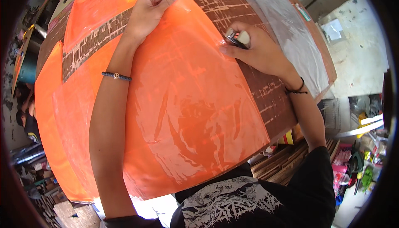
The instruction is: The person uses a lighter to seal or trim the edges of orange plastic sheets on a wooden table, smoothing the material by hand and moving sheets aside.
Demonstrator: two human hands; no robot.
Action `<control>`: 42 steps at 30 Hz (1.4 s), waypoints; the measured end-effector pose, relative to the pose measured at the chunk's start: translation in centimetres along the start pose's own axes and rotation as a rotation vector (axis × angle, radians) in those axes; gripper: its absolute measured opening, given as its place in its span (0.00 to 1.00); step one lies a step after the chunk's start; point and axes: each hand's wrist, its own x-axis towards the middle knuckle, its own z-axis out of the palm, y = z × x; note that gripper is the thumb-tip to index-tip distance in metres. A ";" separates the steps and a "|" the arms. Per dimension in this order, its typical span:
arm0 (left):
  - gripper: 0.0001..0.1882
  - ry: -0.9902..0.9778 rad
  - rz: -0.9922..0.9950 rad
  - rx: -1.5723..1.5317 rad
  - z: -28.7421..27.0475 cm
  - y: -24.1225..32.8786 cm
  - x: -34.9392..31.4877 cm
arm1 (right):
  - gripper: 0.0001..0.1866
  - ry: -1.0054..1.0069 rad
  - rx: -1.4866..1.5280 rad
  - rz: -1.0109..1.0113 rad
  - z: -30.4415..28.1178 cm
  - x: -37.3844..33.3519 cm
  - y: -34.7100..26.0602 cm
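Note:
A glossy orange plastic sheet (pixel 187 91) lies over the brown, scratched board (pixel 270 103) in front of me. At its far corner, my left hand (pixel 149 12) is closed, with thumb and fingers pinching the film. My right hand (pixel 262 49) is wrapped around a small hand tool (pixel 240 39) with shiny dark metal and a cream-coloured end; its exact kind is unclear. The tool and right thumb are at the sheet's right edge. More orange sheets (pixel 75 136) lie on the left, partly under my left forearm, and another orange sheet (pixel 95 3) lies at the far side.
Clear or whitish plastic film (pixel 286 32) lies along the board's right side, near a small white-and-green item (pixel 303 12). Wood strips (pixel 278 165) are stacked below the board. Mixed clutter (pixel 357 161) stands at right. Another person (pixel 29 120) is at the far left.

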 end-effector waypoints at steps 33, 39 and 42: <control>0.10 -0.097 0.062 -0.236 -1.3 -1.0 -0.2 | 0.08 0.372 0.357 0.474 3.7 -20.2 -4.7; 0.10 -0.054 0.090 -0.245 -1.7 -1.3 -0.6 | 0.08 0.375 0.281 0.444 5.0 -19.6 -5.0; 0.10 -0.063 0.089 -0.261 -1.5 -1.0 -0.3 | 0.09 0.438 0.231 0.408 5.1 -20.2 -5.1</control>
